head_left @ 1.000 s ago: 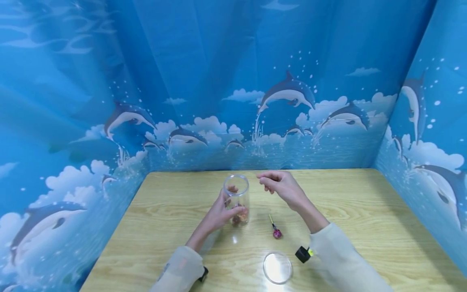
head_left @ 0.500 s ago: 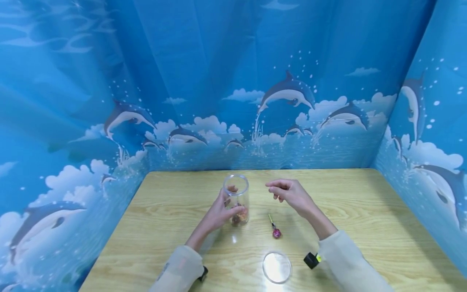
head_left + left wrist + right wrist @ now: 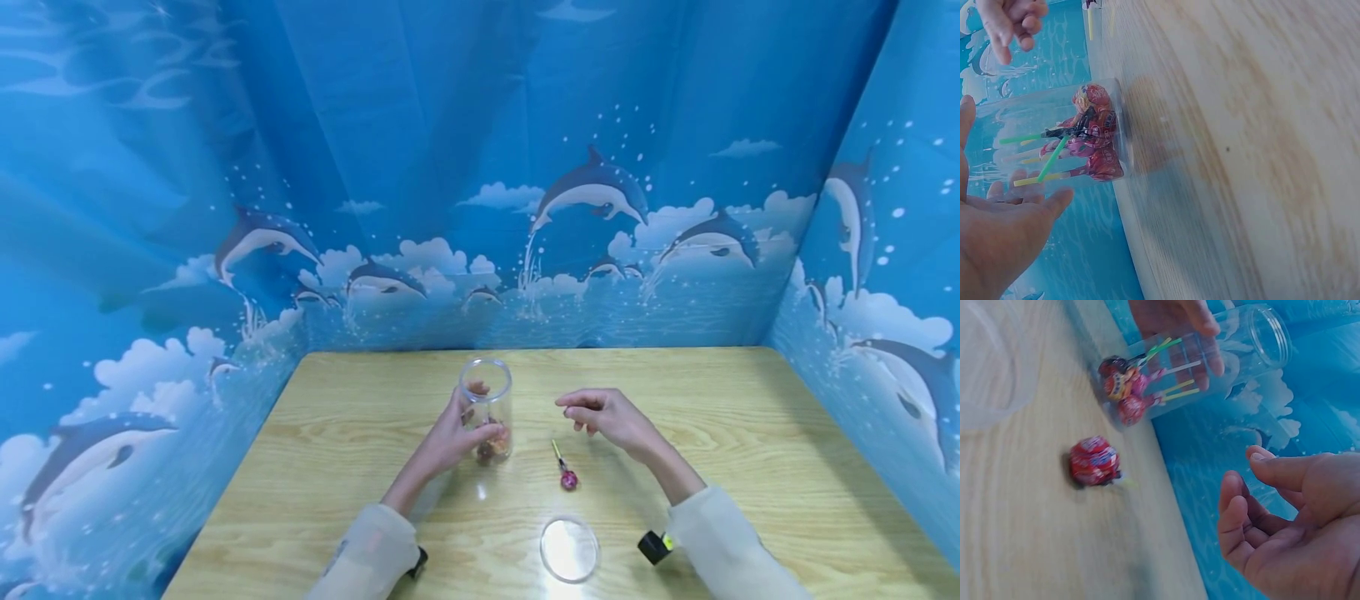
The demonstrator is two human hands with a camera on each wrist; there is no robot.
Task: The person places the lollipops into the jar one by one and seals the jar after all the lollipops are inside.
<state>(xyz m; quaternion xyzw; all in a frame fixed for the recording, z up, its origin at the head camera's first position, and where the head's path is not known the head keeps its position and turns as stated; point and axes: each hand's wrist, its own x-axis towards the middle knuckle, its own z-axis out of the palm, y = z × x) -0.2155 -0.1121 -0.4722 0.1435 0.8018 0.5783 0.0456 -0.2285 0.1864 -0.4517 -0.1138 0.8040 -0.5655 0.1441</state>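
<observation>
My left hand [image 3: 452,440] grips a clear plastic jar [image 3: 487,408], its thumb and fingers round the wall. The jar stands upright without its lid. Inside, at the bottom, lie several wrapped lollipops [image 3: 1100,134] with green, yellow and white sticks pointing upward. A single lollipop [image 3: 568,480] in a red-pink wrapper lies on the table right of the jar, its yellow stick toward the back. Over the table, behind and right of that lollipop, my right hand [image 3: 611,417] hovers with fingers loosely bent; nothing shows between them in the right wrist view.
A round clear lid [image 3: 569,550] lies flat near the front of the wooden table [image 3: 337,467]. Blue dolphin-print curtains [image 3: 420,167] hang along the back and both sides.
My right hand has drawn away from beside the jar's mouth, moving right and down toward the lollipop on the table. The left hand and jar have stayed in place.
</observation>
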